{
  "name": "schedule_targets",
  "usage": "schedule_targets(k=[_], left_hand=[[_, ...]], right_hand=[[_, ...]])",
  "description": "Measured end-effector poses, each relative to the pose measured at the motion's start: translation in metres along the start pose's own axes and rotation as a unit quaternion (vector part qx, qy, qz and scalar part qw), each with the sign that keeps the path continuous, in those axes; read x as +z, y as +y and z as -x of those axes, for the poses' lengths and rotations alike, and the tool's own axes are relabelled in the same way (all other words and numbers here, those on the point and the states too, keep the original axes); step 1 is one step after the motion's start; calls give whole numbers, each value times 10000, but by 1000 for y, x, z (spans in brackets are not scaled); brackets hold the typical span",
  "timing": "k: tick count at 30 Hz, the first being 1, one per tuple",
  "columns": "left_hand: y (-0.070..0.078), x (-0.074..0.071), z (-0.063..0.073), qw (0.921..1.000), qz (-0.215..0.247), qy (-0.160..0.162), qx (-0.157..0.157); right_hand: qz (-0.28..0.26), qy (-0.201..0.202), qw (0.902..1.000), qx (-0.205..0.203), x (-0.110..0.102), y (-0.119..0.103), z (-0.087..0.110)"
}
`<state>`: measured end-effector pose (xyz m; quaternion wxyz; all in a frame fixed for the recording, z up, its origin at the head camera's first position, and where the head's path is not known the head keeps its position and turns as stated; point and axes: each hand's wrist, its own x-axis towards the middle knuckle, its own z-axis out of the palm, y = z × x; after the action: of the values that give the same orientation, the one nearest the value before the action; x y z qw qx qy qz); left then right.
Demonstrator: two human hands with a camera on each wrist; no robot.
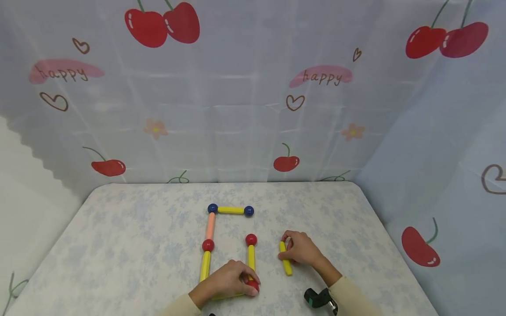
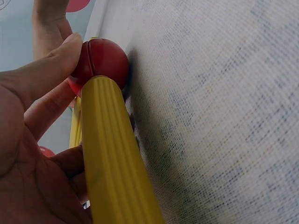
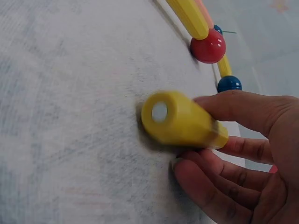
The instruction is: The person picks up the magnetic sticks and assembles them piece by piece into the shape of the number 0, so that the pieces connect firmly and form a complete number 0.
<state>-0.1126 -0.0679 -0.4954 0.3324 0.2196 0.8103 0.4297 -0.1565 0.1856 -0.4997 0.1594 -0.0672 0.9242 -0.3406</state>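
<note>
My left hand (image 1: 225, 280) pinches a red ball (image 1: 253, 288) at the near right corner of a magnetic rod-and-ball figure lying on the table. From that ball a yellow rod (image 1: 251, 257) runs away from me to another red ball (image 1: 251, 239). A second yellow rod (image 2: 117, 158) meets the pinched ball and passes close by my palm in the left wrist view. To the right, my right hand (image 1: 303, 249) holds a loose yellow rod (image 1: 287, 266) between thumb and fingers, just over the cloth. Its near end bears a pale round disc (image 3: 160, 112).
On the figure's left side, a yellow rod (image 1: 205, 265), red ball (image 1: 207, 245) and pink rod (image 1: 211, 226) form a line. Beyond them, a yellow rod (image 1: 231, 210) joins two blue balls (image 1: 248, 211). A black device (image 1: 314, 298) is by my right sleeve. Cherry-print sheeting (image 1: 237, 109) hangs behind the table.
</note>
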Motion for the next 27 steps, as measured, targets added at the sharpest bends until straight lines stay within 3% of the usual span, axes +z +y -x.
schedule_targets(k=[7, 14, 27], left_hand=[[0, 1, -1, 10000, -5, 33, 0], [-2, 0, -1, 10000, -25, -13, 86], [-1, 0, -1, 10000, -18, 3, -4]], right_hand=[[-416, -29, 9988, -274, -1, -2, -16], [-1307, -197, 9912, -8, -2, -9, -37], [-2223, -361, 9727, 556, 8, -47, -81]])
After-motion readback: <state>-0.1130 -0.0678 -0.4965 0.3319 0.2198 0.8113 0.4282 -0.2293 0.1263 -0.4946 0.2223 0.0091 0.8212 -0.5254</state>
